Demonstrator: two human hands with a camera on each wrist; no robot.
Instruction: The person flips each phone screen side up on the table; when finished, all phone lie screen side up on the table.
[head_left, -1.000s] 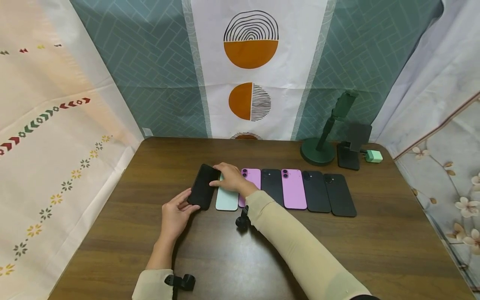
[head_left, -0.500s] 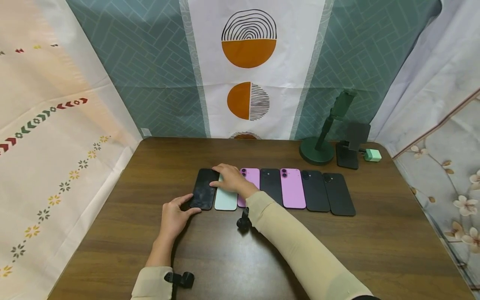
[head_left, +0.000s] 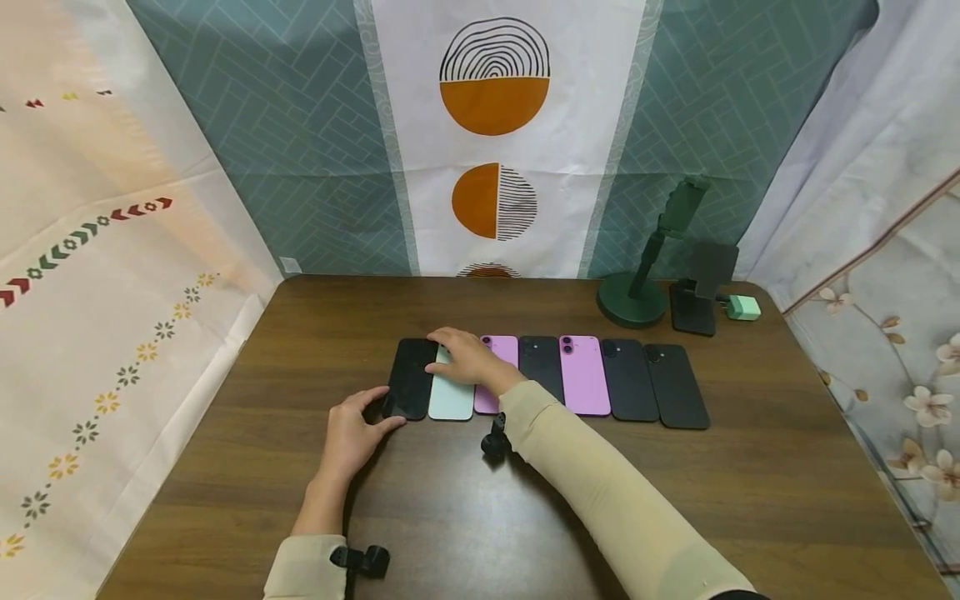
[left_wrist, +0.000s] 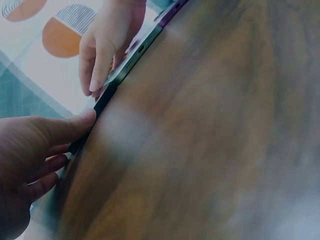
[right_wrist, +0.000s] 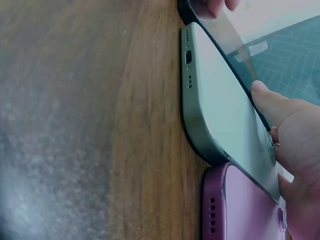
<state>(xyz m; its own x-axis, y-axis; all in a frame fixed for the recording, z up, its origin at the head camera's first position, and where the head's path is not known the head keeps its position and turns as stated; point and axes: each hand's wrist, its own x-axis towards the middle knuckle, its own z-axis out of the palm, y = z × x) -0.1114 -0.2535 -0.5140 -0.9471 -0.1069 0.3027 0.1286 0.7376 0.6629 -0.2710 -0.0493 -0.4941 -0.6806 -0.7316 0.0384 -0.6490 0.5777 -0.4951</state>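
A black phone lies flat at the left end of a row of phones. My left hand holds its near left corner, thumb at the near edge and fingers along the left side. Beside it is a pale mint phone, partly covered by my right hand. That hand's index fingertip is near the black phone's far right corner. In the right wrist view, the thumb lies along the seam between those two phones. A pink phone comes after the mint one, partly under the right wrist.
Farther right in the row lie a dark phone, another pink phone and two more dark phones. Behind them stand a dark green round-based stand, a black phone stand and a mint charger on the wooden table.
The black phone, tilted and held by both hands earlier, has come down flat and straight beside the mint phone. My right hand has since shifted slightly right, its thumb off the black face.
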